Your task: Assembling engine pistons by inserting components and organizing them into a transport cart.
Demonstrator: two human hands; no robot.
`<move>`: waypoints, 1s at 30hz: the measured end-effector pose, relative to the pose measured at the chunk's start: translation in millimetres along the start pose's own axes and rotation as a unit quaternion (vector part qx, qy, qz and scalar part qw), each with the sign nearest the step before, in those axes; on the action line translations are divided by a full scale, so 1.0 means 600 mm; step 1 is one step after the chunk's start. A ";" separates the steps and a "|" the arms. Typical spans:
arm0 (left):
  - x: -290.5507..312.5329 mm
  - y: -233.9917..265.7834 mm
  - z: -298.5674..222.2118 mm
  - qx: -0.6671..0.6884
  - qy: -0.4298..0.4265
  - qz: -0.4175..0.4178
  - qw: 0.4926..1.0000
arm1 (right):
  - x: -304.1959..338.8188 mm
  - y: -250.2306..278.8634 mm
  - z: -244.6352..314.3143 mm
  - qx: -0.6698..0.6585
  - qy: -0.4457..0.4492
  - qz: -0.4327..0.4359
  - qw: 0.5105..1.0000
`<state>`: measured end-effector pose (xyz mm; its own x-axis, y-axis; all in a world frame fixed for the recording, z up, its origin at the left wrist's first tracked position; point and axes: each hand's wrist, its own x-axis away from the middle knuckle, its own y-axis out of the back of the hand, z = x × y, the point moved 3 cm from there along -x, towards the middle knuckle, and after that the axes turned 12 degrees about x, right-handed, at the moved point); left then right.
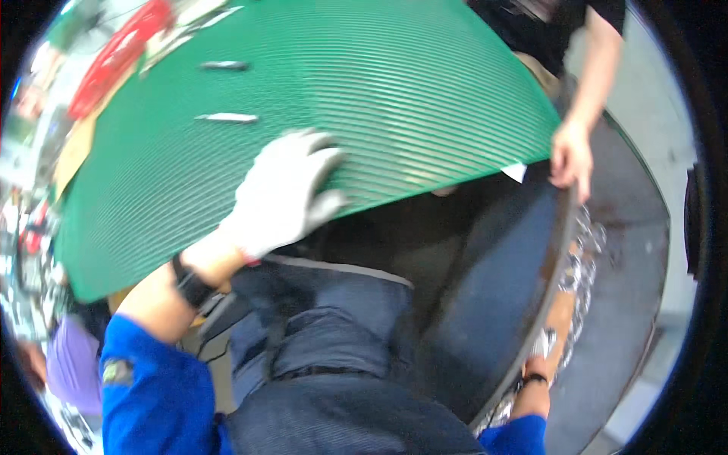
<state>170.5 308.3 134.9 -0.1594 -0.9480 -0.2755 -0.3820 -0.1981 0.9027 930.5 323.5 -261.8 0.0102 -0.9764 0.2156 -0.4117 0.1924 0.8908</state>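
My left hand (284, 189), in a white glove, lies on the front part of a green ribbed mat (425, 98). Its fingers are stretched out and the thumb is apart, with nothing held. Far to the lower right, my right hand (540, 351) is at the rim of a dark panel (493, 280). It appears small and blurred, and its fingers cannot be made out. Two slim pen-like items lie on the mat beyond my left hand: a dark one (224, 66) and a light one (227, 118).
Another person's hand (572, 159) is at the mat's right corner, by the panel's rim. A white tag (515, 172) sticks out from the mat's edge. Shiny loops (580, 284) line the panel's right side. A red wrapped bundle (117, 61) and cardboard (76, 152) stand far left.
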 end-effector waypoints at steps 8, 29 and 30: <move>0.034 -0.005 0.038 0.023 -0.045 -0.067 0.996 | 0.151 0.317 0.063 -0.543 -0.270 0.139 0.783; 0.560 0.218 0.283 0.029 0.215 -0.291 0.932 | 0.302 1.207 0.584 -0.074 0.351 -0.310 0.881; 0.576 0.202 0.295 0.052 0.256 -0.308 0.915 | 0.293 1.238 0.673 -0.075 0.438 -0.292 0.847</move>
<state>-91.9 0.9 90.8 0.5515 -0.6628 -0.5065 -0.3451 -0.7341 0.5848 258.3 254.9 276.4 0.8712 -0.4749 -0.1242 0.0164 -0.2248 0.9743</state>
